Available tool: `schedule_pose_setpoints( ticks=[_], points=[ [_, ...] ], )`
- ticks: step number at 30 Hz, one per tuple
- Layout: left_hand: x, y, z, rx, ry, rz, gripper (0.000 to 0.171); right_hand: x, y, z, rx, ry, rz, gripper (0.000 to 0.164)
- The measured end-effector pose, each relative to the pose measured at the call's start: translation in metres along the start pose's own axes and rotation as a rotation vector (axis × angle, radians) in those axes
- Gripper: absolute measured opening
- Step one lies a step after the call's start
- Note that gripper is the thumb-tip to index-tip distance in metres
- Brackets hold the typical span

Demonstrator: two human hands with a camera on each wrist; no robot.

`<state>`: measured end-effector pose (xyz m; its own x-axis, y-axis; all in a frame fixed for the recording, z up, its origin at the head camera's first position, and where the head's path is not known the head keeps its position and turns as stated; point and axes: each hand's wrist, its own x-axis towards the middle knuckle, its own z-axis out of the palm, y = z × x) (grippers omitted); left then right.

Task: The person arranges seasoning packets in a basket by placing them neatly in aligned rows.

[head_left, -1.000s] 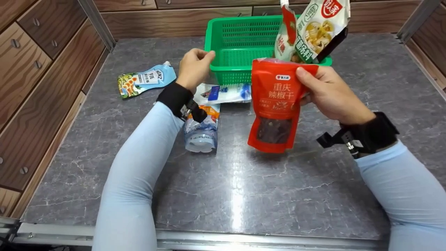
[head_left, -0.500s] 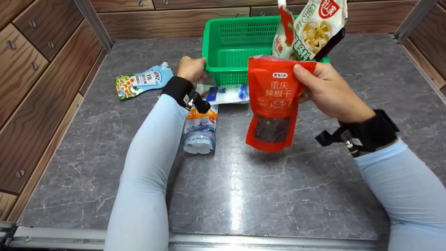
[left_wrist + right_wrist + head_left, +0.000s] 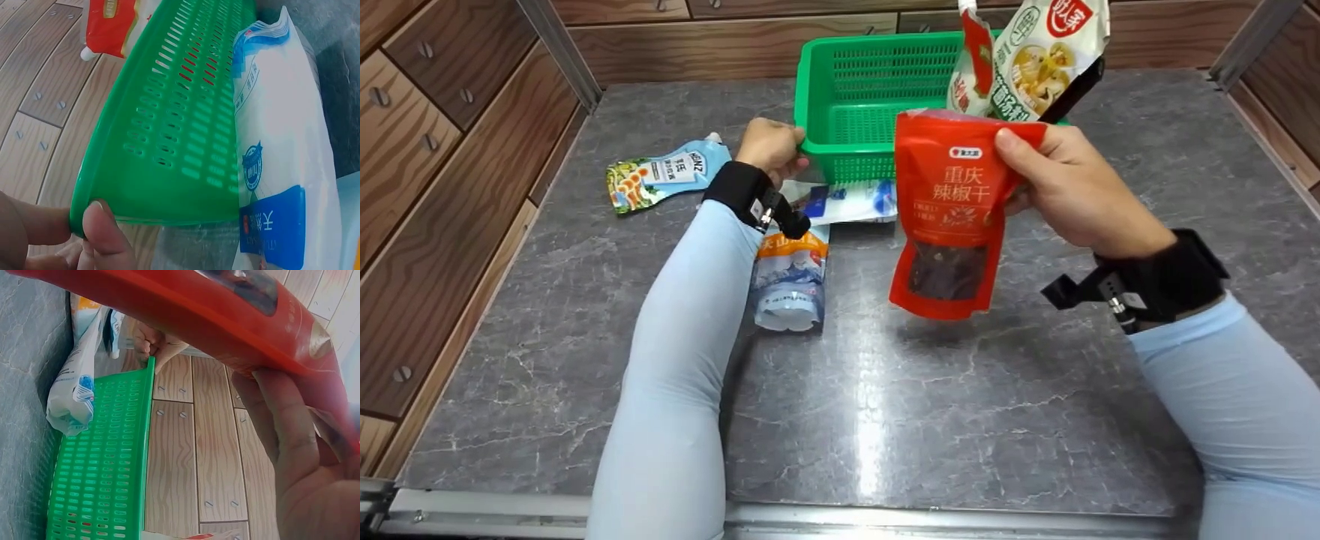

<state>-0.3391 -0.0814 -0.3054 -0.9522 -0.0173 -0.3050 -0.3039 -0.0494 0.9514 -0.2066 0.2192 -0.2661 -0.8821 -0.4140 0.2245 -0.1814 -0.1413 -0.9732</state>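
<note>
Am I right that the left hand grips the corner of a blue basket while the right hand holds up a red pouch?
Not quite: the basket is green, as the head view shows. The left hand does grip its corner, and the right hand holds up the red pouch.

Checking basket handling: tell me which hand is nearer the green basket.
Left. The left hand grips the green basket at its near-left corner; the right hand holds a red pouch in front of it.

The basket is slotted green plastic. The red pouch is glossy film. The surface looks like polished grey marble, and the walls are wood-grain.
</note>
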Motion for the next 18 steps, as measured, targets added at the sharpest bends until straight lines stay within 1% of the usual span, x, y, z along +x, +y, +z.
schedule_pose_setpoints(
  ticks=[2, 6, 9, 10, 12, 14, 18],
  points=[
    [0.000, 0.000, -0.001, 0.000, -0.015, 0.003, 0.025, 0.001, -0.003, 0.000, -0.003, 0.004, 0.004, 0.037],
    [0.000, 0.000, -0.003, -0.004, -0.058, 0.010, 0.030, 0.002, -0.011, 0.001, -0.044, 0.040, 0.002, 0.038],
    [0.000, 0.000, -0.005, 0.008, -0.084, 0.009, 0.033, 0.004, -0.019, 0.003, -0.017, 0.052, -0.004, 0.037],
    [0.000, 0.000, -0.006, 0.016, -0.089, 0.005, 0.034, 0.005, -0.022, 0.003, 0.009, 0.051, -0.008, 0.037],
    [0.000, 0.001, -0.007, 0.027, -0.093, -0.003, 0.035, 0.008, -0.027, 0.005, 0.046, 0.061, -0.026, 0.037],
    [0.000, 0.002, -0.007, 0.034, -0.097, -0.012, 0.036, 0.010, -0.032, 0.007, 0.061, 0.084, -0.054, 0.037],
    [-0.001, 0.002, -0.008, 0.040, -0.105, -0.020, 0.035, 0.017, -0.042, 0.012, 0.032, 0.162, -0.110, 0.035]
  ],
)
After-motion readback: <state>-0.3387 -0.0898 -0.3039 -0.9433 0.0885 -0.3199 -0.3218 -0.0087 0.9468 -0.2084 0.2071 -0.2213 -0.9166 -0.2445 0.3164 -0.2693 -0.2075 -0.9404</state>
